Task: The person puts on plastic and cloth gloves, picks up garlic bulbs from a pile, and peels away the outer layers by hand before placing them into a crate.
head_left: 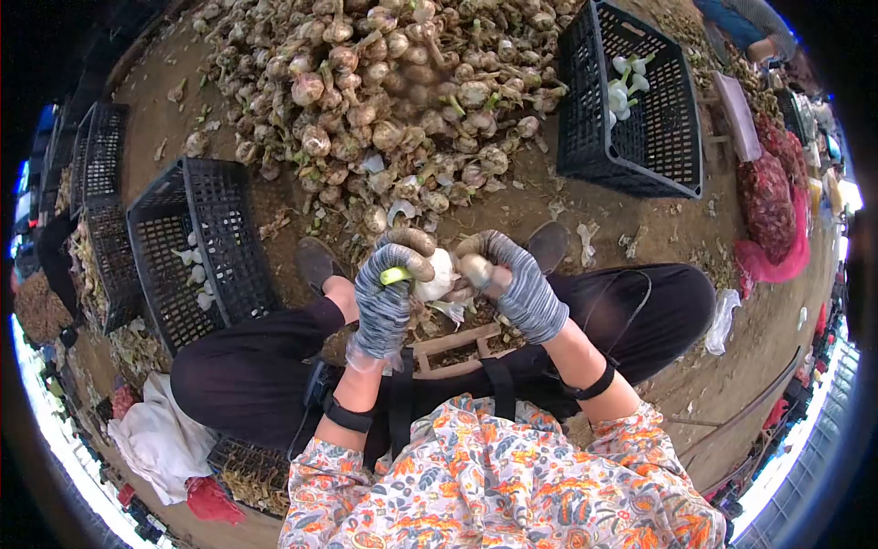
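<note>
Between my two gloved hands is a white garlic bulb (436, 277), its skin partly peeled. My left hand (390, 288) is wrapped round its green stem (395, 274), which pokes out between the fingers. On the bulb's other side, my right hand (505, 279) has thumb and fingers pinched together at the bulb's edge, with loose skin (453, 311) hanging just below. Both hands wear grey striped knit gloves with brownish fingertips. Just beyond them spreads a large heap of unpeeled garlic (393, 110) with dry, dirty skins.
A black crate (631, 169) with several peeled bulbs stands at the far right; another black crate (197, 252) with white bulbs is at the left. Red mesh sacks (773, 201) lie on the right. A co-worker's arm (764, 46) shows at the upper right. Garlic skins litter the ground.
</note>
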{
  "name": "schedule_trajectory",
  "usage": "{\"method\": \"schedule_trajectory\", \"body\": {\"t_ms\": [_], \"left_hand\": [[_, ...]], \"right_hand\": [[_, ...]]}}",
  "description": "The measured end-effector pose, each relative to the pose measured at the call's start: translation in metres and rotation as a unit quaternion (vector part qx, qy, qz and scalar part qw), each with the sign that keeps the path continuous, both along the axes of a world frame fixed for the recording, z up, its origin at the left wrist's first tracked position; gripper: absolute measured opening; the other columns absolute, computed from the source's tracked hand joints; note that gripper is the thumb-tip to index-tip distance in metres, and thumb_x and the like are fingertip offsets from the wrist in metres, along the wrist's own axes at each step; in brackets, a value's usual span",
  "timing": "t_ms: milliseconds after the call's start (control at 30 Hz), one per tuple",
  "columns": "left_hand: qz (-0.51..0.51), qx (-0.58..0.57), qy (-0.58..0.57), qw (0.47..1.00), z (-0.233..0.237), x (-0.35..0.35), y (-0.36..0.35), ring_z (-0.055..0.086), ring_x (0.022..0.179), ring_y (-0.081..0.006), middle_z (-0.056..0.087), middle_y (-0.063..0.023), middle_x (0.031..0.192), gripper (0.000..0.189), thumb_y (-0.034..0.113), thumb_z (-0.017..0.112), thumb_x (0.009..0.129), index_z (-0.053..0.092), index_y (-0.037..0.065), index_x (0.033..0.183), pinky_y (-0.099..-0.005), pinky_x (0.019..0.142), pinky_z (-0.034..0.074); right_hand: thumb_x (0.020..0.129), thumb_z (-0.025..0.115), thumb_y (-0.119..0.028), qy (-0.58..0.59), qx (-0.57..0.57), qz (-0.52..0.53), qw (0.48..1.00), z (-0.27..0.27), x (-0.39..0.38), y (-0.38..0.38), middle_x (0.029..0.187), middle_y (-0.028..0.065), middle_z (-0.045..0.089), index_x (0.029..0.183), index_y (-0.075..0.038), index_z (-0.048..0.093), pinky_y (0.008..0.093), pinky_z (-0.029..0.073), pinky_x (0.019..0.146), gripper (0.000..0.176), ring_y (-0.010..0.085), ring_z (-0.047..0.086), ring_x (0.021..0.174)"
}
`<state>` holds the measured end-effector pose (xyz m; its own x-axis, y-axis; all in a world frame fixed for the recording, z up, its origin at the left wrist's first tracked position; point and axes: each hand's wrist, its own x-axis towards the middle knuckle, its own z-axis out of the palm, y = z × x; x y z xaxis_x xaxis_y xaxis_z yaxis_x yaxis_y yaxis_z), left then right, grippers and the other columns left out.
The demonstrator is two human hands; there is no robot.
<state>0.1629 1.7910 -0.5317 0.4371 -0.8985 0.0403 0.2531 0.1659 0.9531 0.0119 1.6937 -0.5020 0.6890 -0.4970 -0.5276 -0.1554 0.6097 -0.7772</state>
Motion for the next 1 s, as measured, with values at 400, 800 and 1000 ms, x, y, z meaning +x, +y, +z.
{"method": "schedule_trajectory", "body": {"t_ms": [400,800,1000], "left_hand": [[0.058,-0.046,0.418,0.906,-0.024,0.008,0.006,0.057,0.08,-0.0211,0.056,-0.0038,0.085,0.002,0.012,0.062,0.08,0.059,0.013,0.079,-0.0353,0.079,0.049],[0.236,0.247,0.379,0.86,-0.068,-0.009,-0.007,0.064,0.079,-0.0256,0.062,-0.0103,0.089,0.01,0.011,0.047,0.086,0.055,0.009,0.091,-0.0381,0.066,0.055],[0.122,0.262,0.127,0.949,-0.1,-0.041,-0.029,0.059,0.084,-0.0186,0.06,-0.0094,0.096,0.022,0.009,0.054,0.087,0.055,0.003,0.108,-0.0309,0.078,0.05]], "right_hand": [[0.081,0.062,-0.02,0.303,-0.416,0.198,0.834,-0.04,-0.016,-0.005,0.089,0.0203,0.061,0.098,-0.001,0.058,0.0358,0.049,0.074,0.026,0.0323,0.061,0.083],[0.085,0.056,-0.016,0.274,-0.533,0.034,0.8,-0.069,0.009,0.0,0.101,0.0127,0.062,0.101,-0.005,0.063,0.0331,0.046,0.083,0.021,0.027,0.058,0.095],[0.087,0.053,-0.02,0.121,-0.036,-0.096,0.987,-0.097,0.004,-0.021,0.101,0.0142,0.062,0.11,-0.003,0.056,0.0364,0.05,0.078,0.028,0.0276,0.06,0.091]]}}
